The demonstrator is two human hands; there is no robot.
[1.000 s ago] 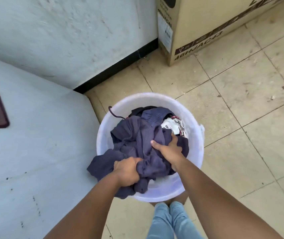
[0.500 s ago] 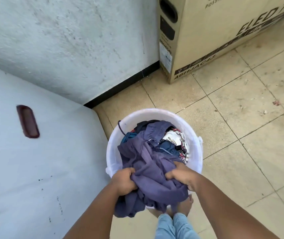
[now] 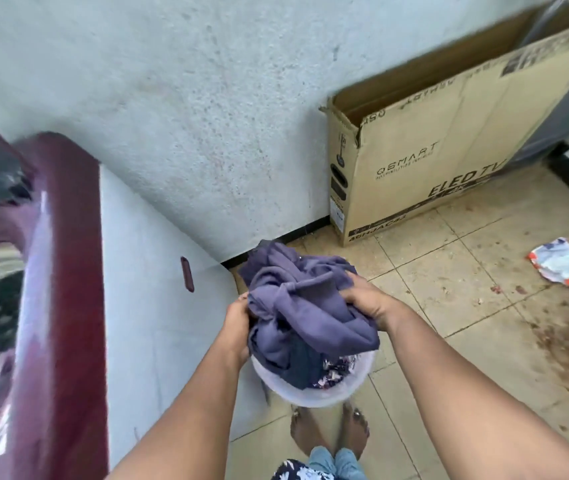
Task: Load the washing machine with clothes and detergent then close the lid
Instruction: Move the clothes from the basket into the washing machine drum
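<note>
tiled floor (image 3: 449, 271) below a pale wall, a tv box (image 3: 432, 161) leaning in the corner. the washer (image 3: 137, 271) is at my left, maroon top, its drum showing at the far left. my left hand (image 3: 238, 327) and right hand (image 3: 366, 303) each grip a side of the purple clothes (image 3: 304, 306), bunched above the white bucket (image 3: 310, 393) by my feet. a crumpled packet (image 3: 563, 261) lies to the right

Bare forearms, light blue jeans (image 3: 333, 462), bare feet (image 3: 328, 427)
</note>
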